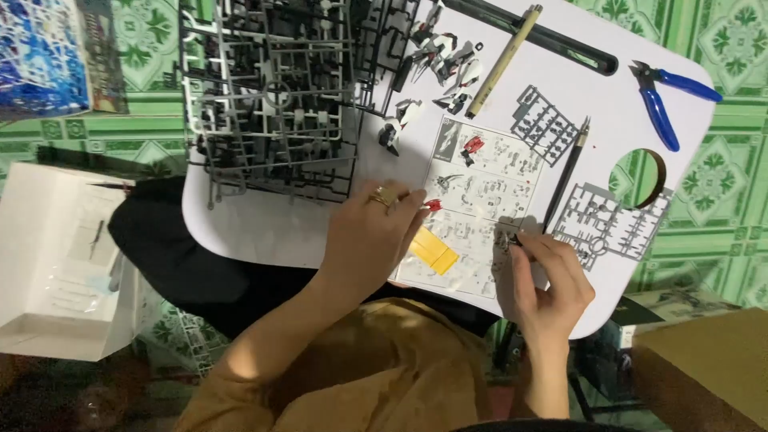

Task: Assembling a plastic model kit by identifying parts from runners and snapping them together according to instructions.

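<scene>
- On the white lap tray point(264, 232), both hands work over an open instruction sheet point(480, 200).
- Left hand point(372, 240): fingers pinched narrow on a small red part point(433, 206), held just above the sheet's middle panel. Ring on one finger.
- Right hand point(552, 280): fingertips closed on a tiny dark part point(512, 238) at the sheet's right edge; part too small to tell its shape.
- Yellow pieces point(433, 250) lie on the sheet between the two hands, just under the left fingers.
- Grey runner point(604, 224) sits just right of the right hand; second grey runner point(546, 124) further up the tray.
- Hobby knife point(566, 176) lies between the sheet and the lower grey runner, tip toward the right hand.
- Stack of dark runners point(272, 96) covers the tray's upper left.
- Built white-and-black model sections point(444, 60) near top centre, beside a tan pen point(504, 60).
- Blue-handled nippers point(664, 96) at upper right, well apart from both hands.
- White box point(56, 256) off the tray to the left, on the green patterned floor point(720, 200).
</scene>
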